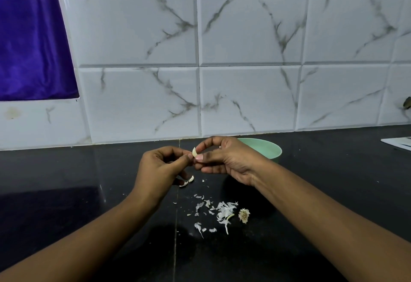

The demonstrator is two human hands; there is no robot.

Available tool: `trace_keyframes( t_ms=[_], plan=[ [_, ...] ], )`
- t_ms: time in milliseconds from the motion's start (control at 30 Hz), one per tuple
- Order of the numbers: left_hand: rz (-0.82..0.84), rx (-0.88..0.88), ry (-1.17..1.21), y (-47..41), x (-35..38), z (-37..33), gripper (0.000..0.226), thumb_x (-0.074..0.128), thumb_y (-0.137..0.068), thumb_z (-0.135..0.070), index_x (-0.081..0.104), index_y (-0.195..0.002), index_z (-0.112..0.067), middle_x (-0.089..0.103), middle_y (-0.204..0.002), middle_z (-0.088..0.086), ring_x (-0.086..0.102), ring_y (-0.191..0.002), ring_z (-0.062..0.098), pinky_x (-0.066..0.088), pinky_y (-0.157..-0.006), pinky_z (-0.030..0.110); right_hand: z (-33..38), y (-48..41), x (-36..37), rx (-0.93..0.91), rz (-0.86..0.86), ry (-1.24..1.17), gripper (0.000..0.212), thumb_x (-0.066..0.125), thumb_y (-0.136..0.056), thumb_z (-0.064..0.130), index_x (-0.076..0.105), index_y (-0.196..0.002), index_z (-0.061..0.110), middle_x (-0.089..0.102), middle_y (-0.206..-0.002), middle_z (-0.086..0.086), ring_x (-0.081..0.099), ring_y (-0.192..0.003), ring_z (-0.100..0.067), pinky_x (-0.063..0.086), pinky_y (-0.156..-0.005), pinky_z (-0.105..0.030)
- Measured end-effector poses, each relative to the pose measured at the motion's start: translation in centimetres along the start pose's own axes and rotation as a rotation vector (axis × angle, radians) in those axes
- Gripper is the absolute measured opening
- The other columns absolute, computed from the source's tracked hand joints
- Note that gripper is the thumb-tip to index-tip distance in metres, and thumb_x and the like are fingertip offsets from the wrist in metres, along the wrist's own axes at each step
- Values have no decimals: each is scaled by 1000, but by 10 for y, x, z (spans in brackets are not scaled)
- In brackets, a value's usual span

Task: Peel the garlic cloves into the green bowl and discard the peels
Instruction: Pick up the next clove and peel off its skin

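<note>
Above the dark bench [89, 192], the left hand [160, 168] and right hand [224, 159] meet, both pinching one garlic clove [194, 152] just left of the green bowl [266, 148]. Nearer than the bowl lie scattered peels [222, 211], a root stub [244, 215] and more cloves [187, 181].

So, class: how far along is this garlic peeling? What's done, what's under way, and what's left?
Done: some peeling, as loose peels and a root stub lie on the counter. In hand: the right hand pinches a garlic clove while the left hand picks at it. Left: what look like more cloves under the left hand; the peels are not yet discarded. What the green bowl holds is hidden.
</note>
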State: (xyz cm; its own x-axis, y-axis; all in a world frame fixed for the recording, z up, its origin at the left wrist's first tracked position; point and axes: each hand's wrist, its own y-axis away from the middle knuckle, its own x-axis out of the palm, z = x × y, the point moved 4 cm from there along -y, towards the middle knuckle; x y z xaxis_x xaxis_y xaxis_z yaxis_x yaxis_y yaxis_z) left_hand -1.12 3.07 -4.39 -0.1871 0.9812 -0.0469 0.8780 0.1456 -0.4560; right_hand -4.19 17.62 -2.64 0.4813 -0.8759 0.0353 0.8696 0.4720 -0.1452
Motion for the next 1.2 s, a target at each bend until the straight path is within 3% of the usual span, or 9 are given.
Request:
trace_keyframes(
  t_ms=[300,600,733,867,1033,1200],
  plan=[
    [21,-7,-2,-1,-2,0,10,66,-84,-9,68,-75,-10,68,-63,2,54,-43,12,44,-40,23,0,0,0,22,83,23,10,58,-88,-2,61,-91,7,71,-73,-4,69,-64,-10,57,-60,-19],
    [71,26,-118,-1,-3,-5,8,75,-76,-7,71,-75,-15,69,-67,6,65,-53,15,44,-42,21,5,1,-9,33,69,31,11,59,-87,-3,61,-92,7,71,-73,-5,70,-66,-12,58,-62,-21],
    [120,-2,-163,0,-1,-5,8,66,-86,-15,74,-84,-17,72,-75,8,68,-61,17,45,-44,20,8,1,-15,22,39,101,12,62,-85,-3,61,-92,7,70,-72,-3,69,-67,-11,58,-62,-22],
    [195,1,-198,2,3,-6,19,54,-94,-21,73,-89,-17,74,-88,-5,70,-65,16,47,-46,22,11,3,-18,12,49,183,17,64,-85,-1,61,-99,10,68,-77,-2,68,-68,-10,57,-61,-23],
    [125,85,-276,1,-1,-10,5,75,-79,-18,75,-74,-18,71,-62,6,70,-60,15,46,-46,17,12,5,-15,-6,112,265,23,63,-87,4,64,-107,16,68,-82,-3,68,-72,-11,57,-61,-26],
    [75,83,-211,1,-4,-11,17,82,-70,-13,67,-79,-13,73,-75,4,69,-57,19,46,-46,20,13,5,-16,-20,101,272,14,62,-88,6,62,-99,14,71,-83,-5,69,-69,-14,56,-59,-26]
  ],
)
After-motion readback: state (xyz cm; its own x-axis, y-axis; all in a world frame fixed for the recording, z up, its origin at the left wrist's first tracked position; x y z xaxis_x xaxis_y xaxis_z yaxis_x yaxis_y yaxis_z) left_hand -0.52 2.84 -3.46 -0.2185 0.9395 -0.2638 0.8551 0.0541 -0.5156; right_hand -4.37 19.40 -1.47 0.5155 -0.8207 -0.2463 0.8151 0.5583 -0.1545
